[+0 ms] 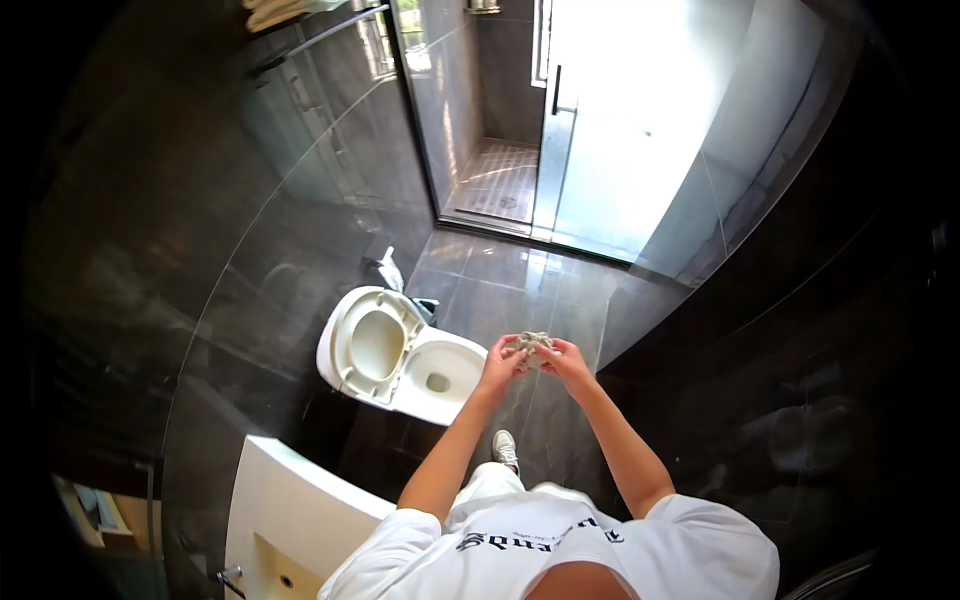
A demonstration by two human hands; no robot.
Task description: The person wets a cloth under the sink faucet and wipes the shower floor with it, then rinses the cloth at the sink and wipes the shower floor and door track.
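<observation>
A crumpled, light grey-beige cloth (533,350) is held up between both hands, in front of my body and over the tiled floor. The fingers of my left hand (502,362) are closed on its left side. On the right side, my right hand (566,362) grips it with bent fingers. To the left of my hands stands the white toilet (440,375), its lid and seat raised and its bowl open to view.
A white sink (270,500) with a tap is at the lower left. Beside the toilet are a bin with a dark bag and something white (388,270). A glass shower door (610,130) stands ahead. Folded towels (280,12) lie on a rack at the top.
</observation>
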